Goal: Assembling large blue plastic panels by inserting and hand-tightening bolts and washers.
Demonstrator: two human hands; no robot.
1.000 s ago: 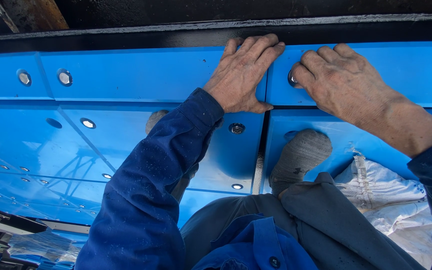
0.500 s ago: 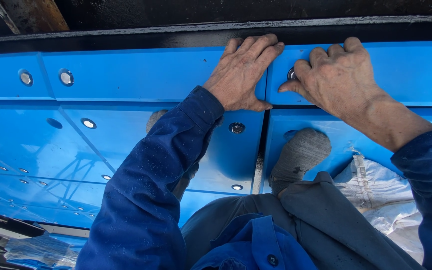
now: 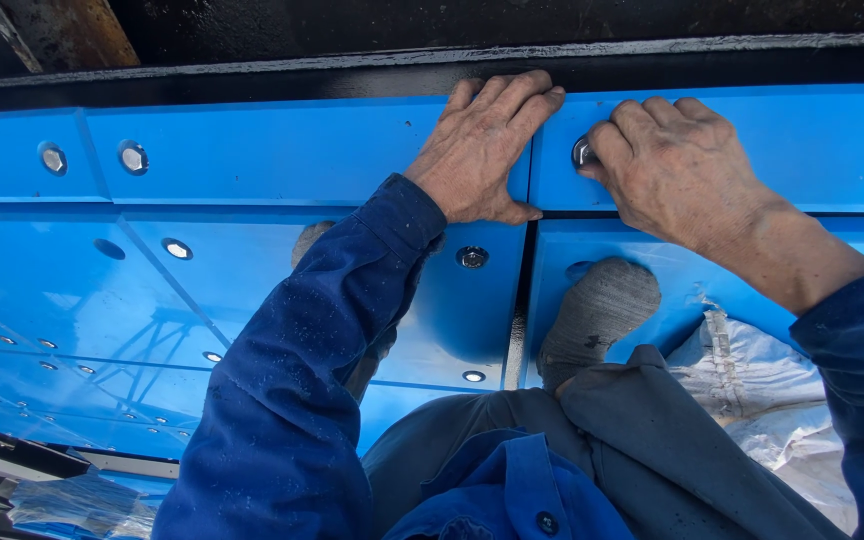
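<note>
Bolt (image 3: 583,152) sits near the left end of the upper right blue panel (image 3: 812,150), pinched between thumb and fingers of the right hand (image 3: 677,165). Left hand (image 3: 482,155) lies flat, fingers together, pressed on the adjoining upper panel (image 3: 272,155) just beside the seam. Two more bolts (image 3: 92,158) show far left.

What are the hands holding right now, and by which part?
Right hand pinches the metal bolt head with its fingertips. Left hand holds nothing, lying flat on the blue panel.
</note>
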